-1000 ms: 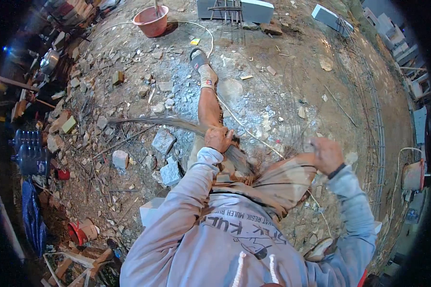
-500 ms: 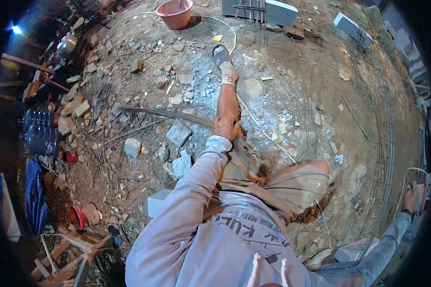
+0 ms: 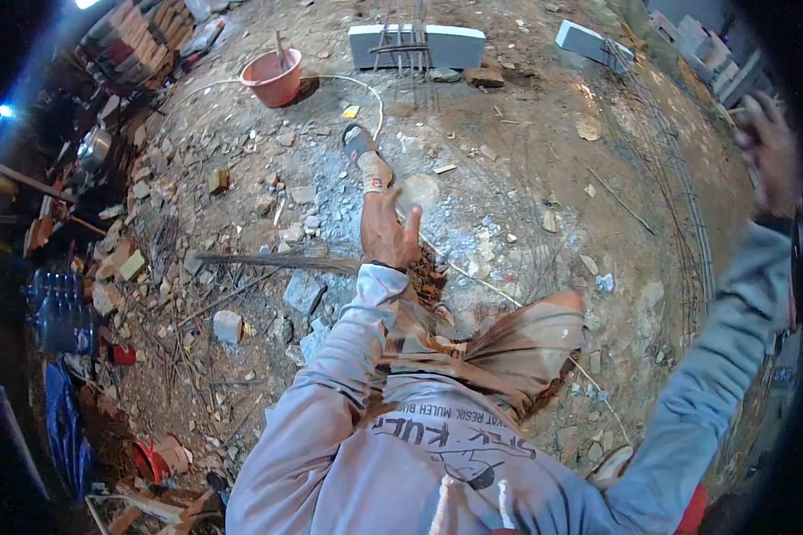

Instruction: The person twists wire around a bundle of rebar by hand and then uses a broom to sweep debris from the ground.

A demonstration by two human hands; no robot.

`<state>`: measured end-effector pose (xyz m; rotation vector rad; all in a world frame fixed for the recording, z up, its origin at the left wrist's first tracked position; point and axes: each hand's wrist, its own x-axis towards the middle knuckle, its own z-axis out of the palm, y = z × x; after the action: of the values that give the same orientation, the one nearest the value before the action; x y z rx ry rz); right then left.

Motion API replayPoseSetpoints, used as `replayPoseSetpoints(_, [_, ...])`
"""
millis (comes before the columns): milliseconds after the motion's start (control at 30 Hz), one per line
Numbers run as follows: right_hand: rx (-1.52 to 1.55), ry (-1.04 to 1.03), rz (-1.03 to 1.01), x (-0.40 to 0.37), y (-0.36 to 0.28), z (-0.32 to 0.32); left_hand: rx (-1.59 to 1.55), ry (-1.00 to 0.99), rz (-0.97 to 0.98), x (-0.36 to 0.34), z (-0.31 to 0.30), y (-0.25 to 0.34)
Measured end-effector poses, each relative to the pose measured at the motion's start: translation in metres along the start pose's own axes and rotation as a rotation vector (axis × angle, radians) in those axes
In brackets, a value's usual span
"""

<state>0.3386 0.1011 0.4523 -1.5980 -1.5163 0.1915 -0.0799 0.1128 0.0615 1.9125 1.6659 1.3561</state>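
My left hand [image 3: 390, 234] is open over my outstretched lower leg, thumb apart from the fingers, with nothing visible in it. Beyond it is my foot in a dark sandal [image 3: 359, 143] and a light sock [image 3: 377, 174]. A bundle of thin rods or sticks [image 3: 281, 261] lies on the ground with one end by my left wrist. A pale cable [image 3: 473, 275] runs past my leg. My right hand [image 3: 767, 152] is raised at the far right edge, smeared by motion; whether it holds anything cannot be made out.
A reddish basin [image 3: 272, 82] stands at the back. Pale blocks [image 3: 464, 46] with tied metal bars [image 3: 401, 46] lie beyond my foot. Stones and rubble cover the ground at left, near large water bottles [image 3: 65, 321]. Long metal bars [image 3: 691, 214] run along the right.
My left hand has let go of my shin and opened, moving toward the foot. My right hand has risen from low right, away from the red-edged thing it was at. The view has shifted.
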Motion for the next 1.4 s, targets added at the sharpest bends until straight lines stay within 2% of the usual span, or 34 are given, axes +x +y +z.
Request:
replayPoseSetpoints(33, [0.025,0.055,-0.028,-0.011,-0.023,0.045,0.000,0.163,0.054,0.009,-0.005,0.015])
replayPoseSetpoints(67, [0.167,0.034,-0.019,-0.013,-0.020,0.073,0.002,0.329,0.104,0.017,-0.010,0.027])
replayPoseSetpoints(133, [0.401,-0.035,0.011,-0.034,-0.024,0.131,0.041,0.359,0.070,0.026,-0.020,0.035])
replayPoseSetpoints(200, [0.648,-0.146,0.082,-0.072,-0.034,0.191,-0.476,-0.028,-0.158,0.030,-0.027,0.035])
replayPoseSetpoints(233, [0.608,-0.177,0.107,-0.093,-0.035,0.218,-0.504,-0.152,-0.164,0.027,-0.032,0.040])
replayPoseSetpoints(267, [0.622,-0.265,0.162,-0.113,-0.022,0.248,-0.504,-0.155,-0.175,0.019,-0.034,0.050])
replayPoseSetpoints(333, [0.706,-0.425,0.275,-0.160,-0.009,0.292,-0.966,-0.267,-0.422,0.004,-0.031,0.069])
replayPoseSetpoints(400, [0.751,-0.511,0.442,-0.207,0.005,0.326,-1.018,-0.270,-0.458,-0.011,-0.013,0.053])
replayPoseSetpoints(433, [0.752,-0.520,0.454,-0.223,0.012,0.335,-0.987,-0.275,-0.492,-0.019,-0.010,0.048])
replayPoseSetpoints(500, [0.769,-0.637,0.592,-0.246,0.023,0.345,-0.991,-0.229,-0.567,-0.031,-0.003,0.044])
replayPoseSetpoints(633, [0.845,-0.631,0.706,-0.264,0.042,0.345,-1.001,-0.347,-0.701,-0.048,0.008,0.031])
replayPoseSetpoints(767, [0.829,-0.613,0.777,-0.278,0.054,0.343,-1.149,-0.320,-0.822,-0.053,0.011,0.039])
replayPoseSetpoints(867, [0.706,-0.602,0.837,-0.288,0.058,0.345,-1.203,-0.286,-0.926,-0.057,0.011,0.038])
replayPoseSetpoints(967, [0.647,-0.654,0.770,-0.293,0.063,0.349,-1.181,-0.314,-0.894,-0.062,0.017,0.031])
replayPoseSetpoints(1033, [0.617,-0.803,0.683,-0.288,0.061,0.345,-1.156,-0.300,-0.911,-0.059,0.015,0.033])
replayPoseSetpoints(1167, [0.677,-0.813,0.625,-0.283,0.060,0.342,-1.183,-0.304,-0.874,-0.053,0.008,0.039])
replayPoseSetpoints(1267, [0.700,-0.715,0.597,-0.285,0.057,0.347,-1.187,-0.233,-0.884,-0.048,0.007,0.043])
replayPoseSetpoints(1333, [0.588,-0.609,0.596,-0.285,0.053,0.347,-0.833,-0.200,-0.822,-0.049,0.008,0.036])
replayPoseSetpoints(1367, [0.587,-0.607,0.592,-0.285,0.053,0.347,-0.835,-0.199,-0.819,-0.047,0.007,0.043])
replayPoseSetpoints(1400, [0.504,-0.571,0.461,-0.286,0.055,0.348,-0.456,-0.023,-0.651,-0.045,0.007,0.053])
